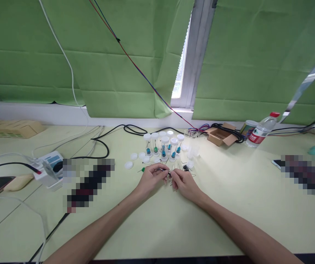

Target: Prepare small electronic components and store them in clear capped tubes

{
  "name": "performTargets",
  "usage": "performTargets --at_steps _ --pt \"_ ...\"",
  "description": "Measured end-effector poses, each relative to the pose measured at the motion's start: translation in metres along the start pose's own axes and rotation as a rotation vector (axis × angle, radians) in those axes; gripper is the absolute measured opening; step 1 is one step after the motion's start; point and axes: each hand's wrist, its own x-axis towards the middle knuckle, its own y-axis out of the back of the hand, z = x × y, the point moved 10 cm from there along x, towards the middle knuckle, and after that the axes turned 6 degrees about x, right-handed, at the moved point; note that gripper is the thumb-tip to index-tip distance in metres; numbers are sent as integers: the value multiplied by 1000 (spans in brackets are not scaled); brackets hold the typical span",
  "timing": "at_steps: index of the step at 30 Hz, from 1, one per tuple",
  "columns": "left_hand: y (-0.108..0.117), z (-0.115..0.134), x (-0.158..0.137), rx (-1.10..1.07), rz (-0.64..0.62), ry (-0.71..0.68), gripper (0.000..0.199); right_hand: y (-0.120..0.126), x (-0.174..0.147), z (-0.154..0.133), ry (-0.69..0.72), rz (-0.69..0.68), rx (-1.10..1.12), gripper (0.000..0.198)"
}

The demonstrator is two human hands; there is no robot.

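Green blinds [119,66] hang behind one pale table [229,223]. One bottle [262,130] stands on it at the right, beside one open box [215,138]. The left hand [153,178] and right hand [186,182] meet near the middle, fingertips pinched narrow on one small part [169,173], too small to identify, which lies between them. At least seven capped vials [155,144] cluster just beyond; at least four loose lids [128,165] lie left of these. One green piece [143,169] lies beside the left hand.
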Motion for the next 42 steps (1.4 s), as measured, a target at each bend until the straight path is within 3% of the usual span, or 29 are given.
performTargets --at_steps 5,11,19,29,38,42 --pt "2 0 0 -4 13 8 16 -1 -1 1 -28 -3 69 29" --pt "1 0 0 -2 4 3 18 -2 -2 0 -17 -9 72 25" --pt "0 0 0 13 0 16 18 -1 0 1 -1 -10 1 45" --pt "0 -1 0 17 -10 11 20 -2 -2 0 -15 -10 35 28" --pt "-3 -1 -1 20 -23 52 17 -2 -1 -2 9 -23 -24 45" --pt "-4 1 -1 25 -25 51 16 -2 -1 -1 -13 -20 -1 42"
